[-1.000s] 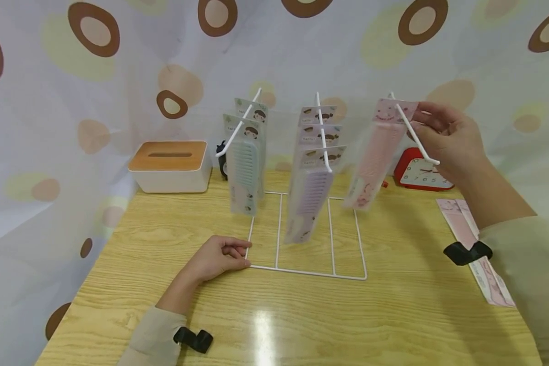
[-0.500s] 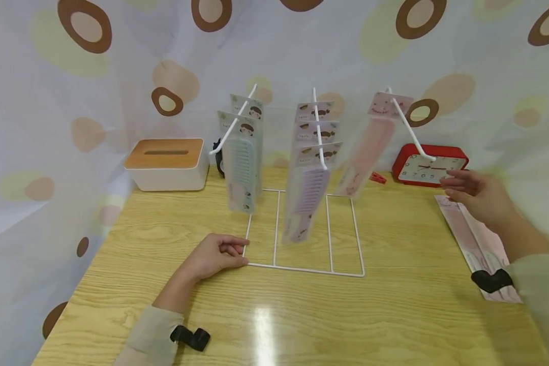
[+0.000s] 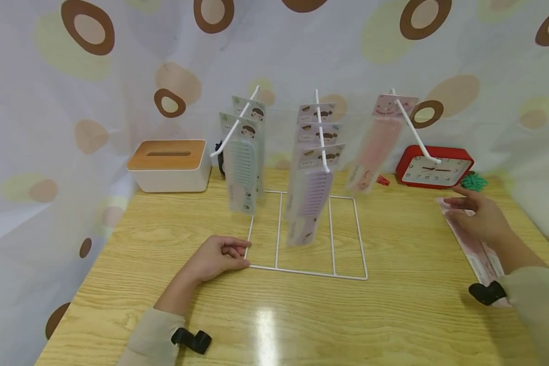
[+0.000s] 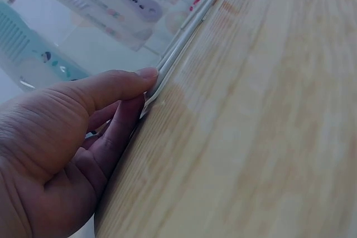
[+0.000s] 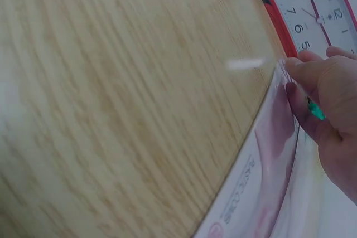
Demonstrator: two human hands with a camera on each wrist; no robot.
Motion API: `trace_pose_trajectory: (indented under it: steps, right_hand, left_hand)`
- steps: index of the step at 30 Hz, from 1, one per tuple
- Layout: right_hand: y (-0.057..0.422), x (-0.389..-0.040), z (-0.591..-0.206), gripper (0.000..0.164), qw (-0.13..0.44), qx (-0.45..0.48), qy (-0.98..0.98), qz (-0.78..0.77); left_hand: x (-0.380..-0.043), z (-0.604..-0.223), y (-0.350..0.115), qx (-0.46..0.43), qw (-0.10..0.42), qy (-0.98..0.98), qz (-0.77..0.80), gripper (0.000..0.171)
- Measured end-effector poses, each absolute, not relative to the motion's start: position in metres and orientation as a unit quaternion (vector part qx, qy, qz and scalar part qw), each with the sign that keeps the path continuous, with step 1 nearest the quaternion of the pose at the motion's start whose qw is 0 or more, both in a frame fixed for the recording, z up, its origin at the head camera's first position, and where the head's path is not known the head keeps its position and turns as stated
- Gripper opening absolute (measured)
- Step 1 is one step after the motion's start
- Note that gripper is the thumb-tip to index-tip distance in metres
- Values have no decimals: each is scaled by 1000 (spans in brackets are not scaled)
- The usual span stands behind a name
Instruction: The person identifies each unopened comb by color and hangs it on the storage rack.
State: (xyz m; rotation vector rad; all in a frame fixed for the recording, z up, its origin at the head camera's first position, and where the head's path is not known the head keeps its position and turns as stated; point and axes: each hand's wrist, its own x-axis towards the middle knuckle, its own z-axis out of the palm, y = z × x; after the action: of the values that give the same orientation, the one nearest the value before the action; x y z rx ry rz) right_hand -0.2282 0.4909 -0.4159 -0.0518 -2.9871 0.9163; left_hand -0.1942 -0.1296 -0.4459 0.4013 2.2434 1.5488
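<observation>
A white wire display rack point(image 3: 302, 271) stands on the table, and my left hand point(image 3: 217, 258) pinches its near left corner between thumb and fingers. Packaged combs hang from its three prongs: green combs point(image 3: 242, 168) on the left, purple combs point(image 3: 314, 193) in the middle and a pink comb point(image 3: 377, 142) on the right. My right hand point(image 3: 482, 218) is at the far end of the pink comb packages point(image 3: 480, 262) lying on the table. In the right wrist view its fingertips are right at the top edge of one pink package point(image 5: 273, 121).
Behind the right hand stand a red alarm clock point(image 3: 434, 166) and a green tangled bundle point(image 3: 474, 181). A small red clip point(image 3: 383, 180) lies left of the clock. A tissue box point(image 3: 169, 168) with a wooden lid sits at the back left, before a patterned curtain point(image 3: 132, 61).
My right hand has let go of the hanging pink comb and moved right and down to the packages on the table. The left hand stays at the rack's corner.
</observation>
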Motion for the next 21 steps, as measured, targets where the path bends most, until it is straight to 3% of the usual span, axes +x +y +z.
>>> trace_pose_trajectory:
  steps: [12,16,21]
  right_hand:
    - [493,-242,-415,75,-58,69,-967,236]
    - [494,-248,-419,71,-38,114,-967,225]
    - [476,-248,-417,62,-58,67,-965,245]
  left_hand:
    - [-192,-447,-129,147,196,797,552,43]
    - [-193,-447,-129,144,196,795,556,43]
    - [-194,-446,-130,141,196,795,556,43]
